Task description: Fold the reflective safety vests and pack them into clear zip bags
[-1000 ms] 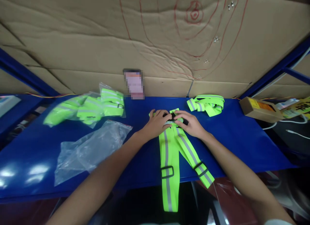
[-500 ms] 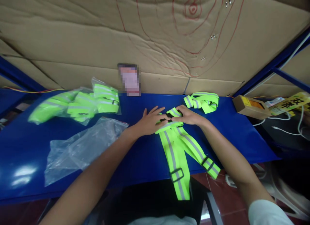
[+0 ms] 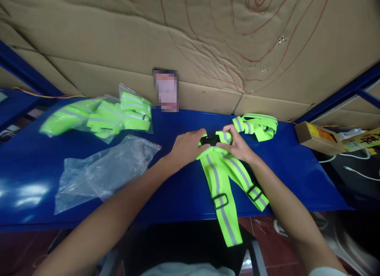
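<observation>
My left hand (image 3: 190,146) is closed on the left end of a black buckle (image 3: 210,140) on a fluorescent yellow-green strap with grey stripes. At the buckle's right side, my right hand (image 3: 237,144) pinches the strap between thumb and fingers. Two tails of the reflective strap (image 3: 218,177) hang toward me, one past the table's front edge, each with a black slider. A second folded strap (image 3: 258,126) lies behind my right hand. On the left are bagged straps (image 3: 103,117) and, nearer me, a clear plastic bag (image 3: 103,169).
A phone with a blurred screen (image 3: 166,90) leans on the cardboard backing (image 3: 118,42). At the right of the blue table (image 3: 166,200) stand a small cardboard box (image 3: 317,138) and white cables (image 3: 360,173). A dark chair (image 3: 178,244) is below the front edge.
The fingers of my left hand, spread before, have closed round the buckle's left end. The buckle shows more clearly between my hands. The camera view has shifted slightly.
</observation>
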The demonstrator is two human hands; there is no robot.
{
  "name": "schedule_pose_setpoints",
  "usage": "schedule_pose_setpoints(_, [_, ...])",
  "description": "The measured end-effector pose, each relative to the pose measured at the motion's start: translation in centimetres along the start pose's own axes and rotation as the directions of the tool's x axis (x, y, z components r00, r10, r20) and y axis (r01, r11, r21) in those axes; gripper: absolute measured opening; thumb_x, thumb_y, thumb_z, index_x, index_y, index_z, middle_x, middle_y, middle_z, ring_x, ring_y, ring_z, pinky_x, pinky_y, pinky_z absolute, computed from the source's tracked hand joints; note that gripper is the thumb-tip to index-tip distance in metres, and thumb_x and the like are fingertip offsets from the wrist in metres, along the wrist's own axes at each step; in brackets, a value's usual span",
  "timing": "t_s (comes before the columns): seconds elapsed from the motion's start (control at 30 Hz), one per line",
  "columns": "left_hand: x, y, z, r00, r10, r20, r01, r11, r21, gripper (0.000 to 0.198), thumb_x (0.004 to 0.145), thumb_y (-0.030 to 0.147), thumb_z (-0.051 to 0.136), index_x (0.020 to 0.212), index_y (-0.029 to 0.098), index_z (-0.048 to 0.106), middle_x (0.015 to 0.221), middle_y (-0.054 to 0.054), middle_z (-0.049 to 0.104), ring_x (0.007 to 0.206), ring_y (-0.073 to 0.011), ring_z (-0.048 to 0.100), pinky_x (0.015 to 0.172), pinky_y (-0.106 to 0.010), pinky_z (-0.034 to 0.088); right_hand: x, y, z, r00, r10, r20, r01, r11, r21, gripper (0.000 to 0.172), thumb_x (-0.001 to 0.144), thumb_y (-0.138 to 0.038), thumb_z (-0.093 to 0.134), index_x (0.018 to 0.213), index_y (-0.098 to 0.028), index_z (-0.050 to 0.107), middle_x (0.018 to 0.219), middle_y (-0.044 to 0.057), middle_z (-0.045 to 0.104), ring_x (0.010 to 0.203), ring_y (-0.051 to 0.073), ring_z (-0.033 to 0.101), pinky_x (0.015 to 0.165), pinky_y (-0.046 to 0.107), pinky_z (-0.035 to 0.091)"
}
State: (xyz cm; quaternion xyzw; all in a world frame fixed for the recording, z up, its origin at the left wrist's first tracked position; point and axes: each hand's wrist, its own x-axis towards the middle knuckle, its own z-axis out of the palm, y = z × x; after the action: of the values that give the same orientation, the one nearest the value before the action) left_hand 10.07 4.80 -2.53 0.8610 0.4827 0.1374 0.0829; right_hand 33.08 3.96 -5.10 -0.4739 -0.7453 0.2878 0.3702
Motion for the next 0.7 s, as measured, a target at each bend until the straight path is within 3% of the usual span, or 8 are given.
schedule_pose_setpoints(0.07, [-0.2,0.4,-0.1,0.996,0.061,-0.059,-0.058,0.997,0.056,0.02,0.097,0.039,0.064,0.109,0.023,0.063,0.099,-0.006,0.074,0.091,-0.0275,0.071,0.071,-0.035,0.046,0.0,-0.4,-0.1,0.999,-0.037,-0.011,0.037,0.999,-0.005,0.037,0.093,-0.049,0.065,0.107,-0.025,0.041,0.11,0.006,0.057,0.107,0.023,0.059,0.096,0.039,0.05])
schedule_pose_setpoints(0.13, [-0.4,0.4,-0.1,0.985,0.139,-0.106,-0.126,0.985,0.121,0.014,0.099,0.033,0.06,0.108,0.023,0.064,0.1,-0.007,0.072,0.093,-0.0262,0.069,0.075,-0.036,0.046,-0.1,-0.9,-0.7,0.996,-0.067,0.064,0.071,0.996,-0.055,0.036,0.096,-0.047,0.062,0.118,-0.025,0.044,0.122,0.009,0.058,0.119,0.025,0.058,0.105,0.042,0.048])
schedule_pose_setpoints(0.23, [-0.4,0.0,0.2,0.958,0.227,-0.176,-0.186,0.957,0.22,0.014,0.1,0.02,0.054,0.107,0.024,0.067,0.099,-0.008,0.07,0.091,-0.0254,0.067,0.074,-0.037,0.043,-1.0,-1.7,-2.5,0.98,0.007,0.201,0.03,0.983,-0.182,0.065,0.095,-0.051,0.064,0.147,-0.026,0.035,0.149,0.014,0.048,0.14,0.029,0.049,0.115,0.047,0.043])
schedule_pose_setpoints(0.3, [-0.2,-0.4,0.4,0.938,0.258,-0.232,-0.19,0.941,0.279,0.019,0.099,0.014,0.052,0.106,0.023,0.068,0.097,-0.008,0.069,0.088,-0.0255,0.065,0.072,-0.038,0.042,-2.3,-2.2,-3.4,0.978,0.137,0.158,-0.087,0.954,-0.288,0.072,0.096,-0.053,0.062,0.153,-0.022,0.032,0.146,0.017,0.052,0.133,0.031,0.055,0.111,0.051,0.048])
schedule_pose_setpoints(0.4, [0.0,-0.6,0.6,0.908,0.295,-0.299,-0.186,0.921,0.342,0.019,0.097,0.011,0.053,0.101,0.022,0.069,0.091,-0.008,0.067,0.082,-0.0244,0.064,0.069,-0.037,0.041,-4.9,-3.0,-3.1,0.962,0.271,0.02,-0.241,0.884,-0.401,0.049,0.103,-0.045,0.052,0.143,-0.018,0.045,0.119,0.015,0.066,0.107,0.03,0.069,0.096,0.052,0.056])
schedule_pose_setpoints(0.5, [0.0,0.2,0.9,0.885,0.335,-0.324,-0.202,0.902,0.382,0.018,0.095,0.009,0.056,0.097,0.021,0.068,0.09,-0.007,0.066,0.082,-0.024,0.063,0.069,-0.037,0.04,-7.1,-4.0,-1.2,0.977,0.213,-0.01,-0.196,0.875,-0.442,0.035,0.106,-0.034,0.044,0.138,-0.023,0.053,0.125,0.013,0.065,0.113,0.029,0.068,0.097,0.049,0.057])
schedule_pose_setpoints(0.6, [-0.1,1.3,1.1,0.875,0.364,-0.319,-0.221,0.886,0.407,0.019,0.095,0.009,0.054,0.098,0.021,0.067,0.091,-0.007,0.065,0.083,-0.025,0.063,0.069,-0.037,0.04,-8.1,-5.3,0.5,0.992,0.122,-0.024,-0.118,0.86,-0.496,0.037,0.108,-0.03,0.039,0.142,-0.024,0.054,0.139,0.015,0.057,0.125,0.028,0.063,0.103,0.046,0.056])
schedule_pose_setpoints(0.7, [-0.1,1.6,1.1,0.872,0.38,-0.308,-0.231,0.875,0.425,0.021,0.097,0.009,0.051,0.098,0.022,0.067,0.09,-0.007,0.065,0.083,-0.025,0.062,0.068,-0.037,0.04,-8.2,-6.6,1.1,0.999,0.027,-0.02,-0.033,0.763,-0.646,0.043,0.109,-0.037,0.039,0.145,-0.021,0.056,0.152,0.018,0.049,0.141,0.033,0.051,0.113,0.053,0.049])
